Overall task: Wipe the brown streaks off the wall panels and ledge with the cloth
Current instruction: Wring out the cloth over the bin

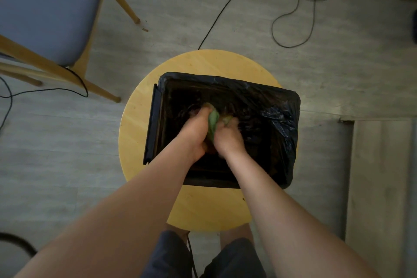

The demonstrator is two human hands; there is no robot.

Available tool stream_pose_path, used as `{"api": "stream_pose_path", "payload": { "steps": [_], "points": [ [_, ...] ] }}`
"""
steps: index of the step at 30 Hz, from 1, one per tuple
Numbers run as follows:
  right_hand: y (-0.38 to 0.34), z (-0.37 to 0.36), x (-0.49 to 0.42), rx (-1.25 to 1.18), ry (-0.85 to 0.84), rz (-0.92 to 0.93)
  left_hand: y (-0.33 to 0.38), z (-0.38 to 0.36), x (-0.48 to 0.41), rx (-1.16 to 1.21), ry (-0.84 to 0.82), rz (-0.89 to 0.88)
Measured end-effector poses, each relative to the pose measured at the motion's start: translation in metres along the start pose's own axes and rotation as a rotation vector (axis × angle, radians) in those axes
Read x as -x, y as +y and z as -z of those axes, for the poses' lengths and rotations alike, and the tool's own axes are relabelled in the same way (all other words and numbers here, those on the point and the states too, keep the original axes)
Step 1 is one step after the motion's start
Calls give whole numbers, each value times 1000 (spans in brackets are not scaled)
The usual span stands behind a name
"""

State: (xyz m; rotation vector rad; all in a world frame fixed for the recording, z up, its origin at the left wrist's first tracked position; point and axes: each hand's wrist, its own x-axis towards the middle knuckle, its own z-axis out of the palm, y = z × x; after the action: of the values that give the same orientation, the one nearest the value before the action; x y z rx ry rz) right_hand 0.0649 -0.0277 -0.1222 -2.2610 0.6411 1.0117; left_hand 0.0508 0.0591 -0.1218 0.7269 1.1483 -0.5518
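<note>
- Green cloth (213, 123) is bunched up just above the open, black-lined bin (153, 119).
- It is gripped between the left hand (196, 135) and right hand (229, 140), fingers curled tightly round it.
- Round wooden bench (133, 128) carries the bin.
</note>
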Motion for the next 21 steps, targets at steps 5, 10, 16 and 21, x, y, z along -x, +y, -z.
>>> {"api": "stream_pose_path", "payload": {
  "steps": [5,10,16,21],
  "points": [
    [2,5,37,-169,-12,358,11,9,-4,76,-113,25],
    [6,5,49,-13,174,699,16,8,0,49,-200,49],
    [16,7,18,279,323,671,8,0,0,-14,-113,-38],
    [15,18,-6,19,227,92,12,-1,1,-13,-47,-67]
  ]
}}
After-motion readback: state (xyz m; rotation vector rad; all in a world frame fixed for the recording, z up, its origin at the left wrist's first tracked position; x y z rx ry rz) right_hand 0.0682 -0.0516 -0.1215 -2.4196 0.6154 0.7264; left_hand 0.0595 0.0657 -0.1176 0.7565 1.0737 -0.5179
